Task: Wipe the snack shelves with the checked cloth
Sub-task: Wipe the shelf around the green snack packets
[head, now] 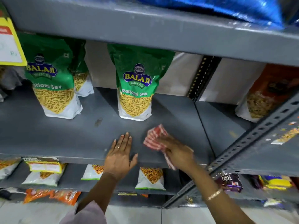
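Observation:
A grey metal shelf (64,136) fills the middle of the view. My right hand (177,151) presses the red-and-white checked cloth (154,137) onto the shelf near its front right; the hand is blurred. My left hand (120,156) lies flat on the shelf's front edge, fingers spread, holding nothing, just left of the cloth. Two green Ratlami Sev packets stand upright behind the hands, one in the centre (135,88) and one to the left (51,81), with another partly hidden behind the left one.
A dark smudge (98,122) marks the shelf between the packets. A slotted grey upright (252,139) slants down at the right. An orange packet (265,96) stands in the neighbouring bay. A yellow price tag (9,42) hangs at top left. More snack packets fill the lower shelves.

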`<move>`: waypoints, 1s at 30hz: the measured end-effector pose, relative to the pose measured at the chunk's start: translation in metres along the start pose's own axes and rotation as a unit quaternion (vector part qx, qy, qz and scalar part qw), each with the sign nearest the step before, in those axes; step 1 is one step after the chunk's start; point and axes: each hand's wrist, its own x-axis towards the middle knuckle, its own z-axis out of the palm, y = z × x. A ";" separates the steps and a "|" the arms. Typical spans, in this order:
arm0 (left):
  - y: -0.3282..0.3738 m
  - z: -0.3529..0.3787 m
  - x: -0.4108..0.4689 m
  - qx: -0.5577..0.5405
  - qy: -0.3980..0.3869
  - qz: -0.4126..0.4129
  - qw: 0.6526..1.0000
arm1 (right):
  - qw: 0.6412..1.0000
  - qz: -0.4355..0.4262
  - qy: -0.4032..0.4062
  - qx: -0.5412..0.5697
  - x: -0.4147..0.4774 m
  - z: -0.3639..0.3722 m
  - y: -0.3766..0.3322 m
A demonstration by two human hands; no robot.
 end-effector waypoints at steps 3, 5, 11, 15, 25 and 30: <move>-0.010 0.009 -0.003 0.003 -0.016 -0.006 1.000 | 0.986 -0.017 -0.162 0.044 -0.034 -0.010 -0.014; -0.010 0.012 -0.003 0.000 -0.024 0.001 1.000 | 0.953 -0.016 -0.272 0.134 -0.040 -0.037 -0.012; 0.017 -0.002 -0.001 -0.008 0.009 0.031 0.999 | 0.957 0.187 0.074 0.207 -0.026 -0.091 0.041; 0.012 0.000 -0.002 -0.007 0.019 0.029 0.999 | 0.955 0.280 0.090 -0.039 0.002 -0.022 0.044; 0.006 -0.003 -0.001 0.009 0.029 0.022 0.999 | 0.964 0.218 0.140 -0.062 0.014 -0.029 0.026; 0.005 0.000 0.001 0.008 0.039 0.032 0.999 | 0.910 0.395 0.128 -0.004 0.013 -0.037 0.039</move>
